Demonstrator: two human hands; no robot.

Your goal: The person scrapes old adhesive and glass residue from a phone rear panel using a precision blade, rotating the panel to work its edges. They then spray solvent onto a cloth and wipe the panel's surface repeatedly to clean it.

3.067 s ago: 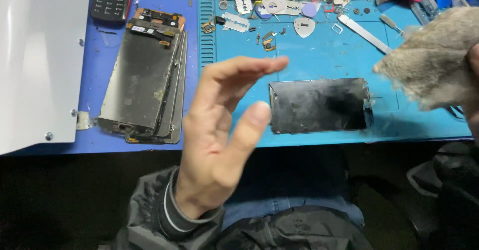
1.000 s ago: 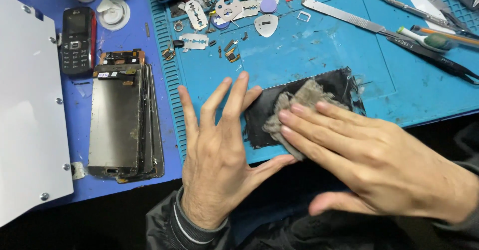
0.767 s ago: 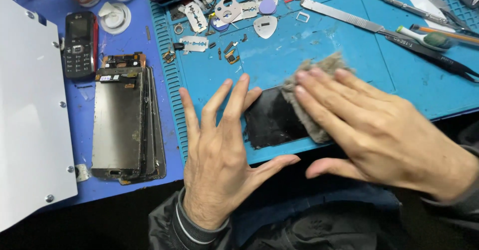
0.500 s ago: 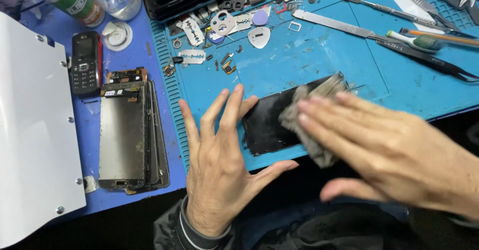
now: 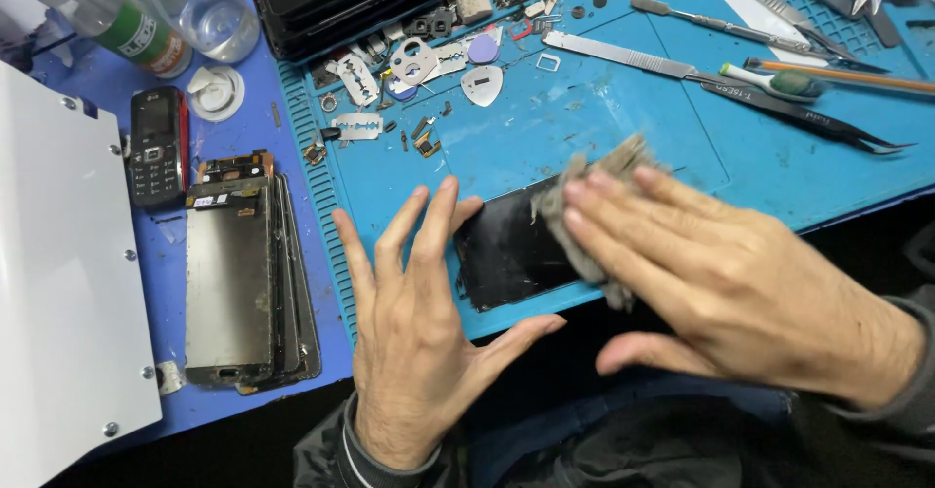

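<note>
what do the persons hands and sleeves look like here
Both the left hand and the right hand are bare: no gloves, rings or watch show. Each wrist ends in a dark jacket sleeve; the left cuff shows a grey ribbed inner layer.
</note>
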